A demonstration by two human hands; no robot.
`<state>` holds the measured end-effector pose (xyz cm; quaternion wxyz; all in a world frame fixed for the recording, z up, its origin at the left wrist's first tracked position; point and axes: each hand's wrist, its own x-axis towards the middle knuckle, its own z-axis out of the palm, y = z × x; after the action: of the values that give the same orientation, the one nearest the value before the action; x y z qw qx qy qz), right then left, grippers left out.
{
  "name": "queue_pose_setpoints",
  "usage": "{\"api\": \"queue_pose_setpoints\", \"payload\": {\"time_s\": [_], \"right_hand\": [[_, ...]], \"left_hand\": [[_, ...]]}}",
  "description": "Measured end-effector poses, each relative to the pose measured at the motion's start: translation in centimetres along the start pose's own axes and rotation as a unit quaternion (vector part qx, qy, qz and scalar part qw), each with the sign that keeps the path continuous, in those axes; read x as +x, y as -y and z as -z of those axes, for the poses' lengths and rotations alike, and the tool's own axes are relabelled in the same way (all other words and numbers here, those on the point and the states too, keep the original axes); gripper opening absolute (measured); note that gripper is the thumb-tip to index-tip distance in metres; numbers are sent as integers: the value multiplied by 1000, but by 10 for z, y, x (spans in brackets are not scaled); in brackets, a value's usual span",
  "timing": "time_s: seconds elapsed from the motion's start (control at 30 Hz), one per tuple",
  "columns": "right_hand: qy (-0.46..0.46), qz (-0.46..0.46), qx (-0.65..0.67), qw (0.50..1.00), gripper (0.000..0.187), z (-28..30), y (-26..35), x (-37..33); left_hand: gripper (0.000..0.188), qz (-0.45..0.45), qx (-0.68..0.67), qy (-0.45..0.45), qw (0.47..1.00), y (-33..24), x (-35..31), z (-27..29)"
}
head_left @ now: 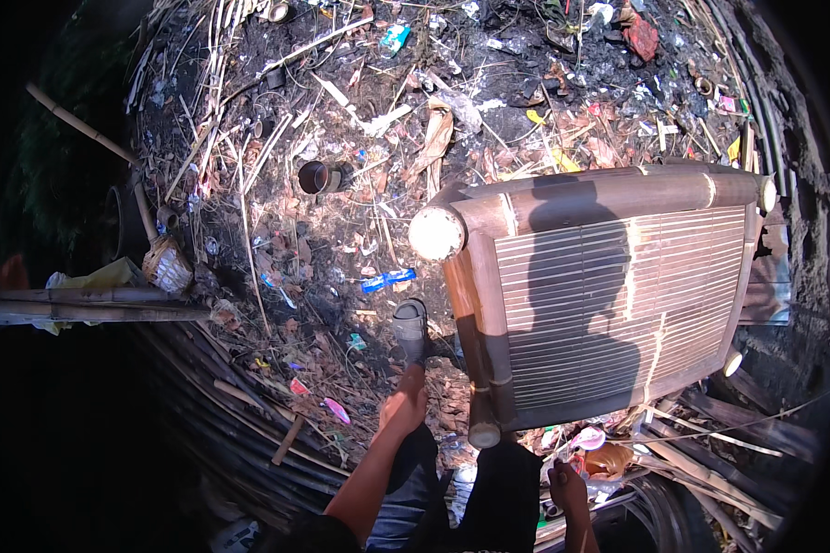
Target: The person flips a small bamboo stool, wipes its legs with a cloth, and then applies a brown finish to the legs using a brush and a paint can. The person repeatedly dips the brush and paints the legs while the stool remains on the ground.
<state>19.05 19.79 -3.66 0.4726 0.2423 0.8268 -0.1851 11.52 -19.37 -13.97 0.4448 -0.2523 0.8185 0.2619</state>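
Observation:
My left hand (405,405) hangs in front of my left leg, just behind my sandalled foot (410,324). Its back faces up and hides most of the fingers, so whether it is open or closed cannot be told. Low by my right leg, my right hand (567,484) has its fingers curled; a small dark spot shows at them, too small to name. To the right stands a piece of bamboo furniture (563,369), with thick brown poles framing a panel of thin slats. My shadow falls across its slats. Neither hand touches it.
Litter, dry leaves and bamboo scraps cover the dark ground, with a blue wrapper (388,280) and a short dark tube (319,177) ahead. Bundled bamboo poles (249,433) curve along the left. At the far left, more poles (92,313) jut inward. Split bamboo (710,479) lies at lower right.

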Motion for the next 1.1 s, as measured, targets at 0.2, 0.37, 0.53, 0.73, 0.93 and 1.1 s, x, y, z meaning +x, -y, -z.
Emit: {"api": "queue_pose_setpoints", "payload": {"time_s": [0.2,0.37,0.53,0.73,0.93,1.1], "right_hand": [[4,-52,50,997,31,-101,-91,6],[-8,-144,67,987,27,-153,-120,-13],[-83,-61,130,986,25,-170,-120,-20],[-17,-94,220,971,21,-135,-83,3],[-25,-18,235,972,29,-102,-52,3],[-56,-36,261,963,31,-113,-114,32]], "left_hand": [[34,-62,-191,-132,971,0,30,-37],[38,-78,-263,-183,944,20,35,-22],[57,-286,-20,-390,875,-77,70,103],[67,-444,256,-318,798,-207,108,200],[55,-575,270,-49,771,-84,57,185],[58,-515,209,-326,765,-194,72,235]]}}
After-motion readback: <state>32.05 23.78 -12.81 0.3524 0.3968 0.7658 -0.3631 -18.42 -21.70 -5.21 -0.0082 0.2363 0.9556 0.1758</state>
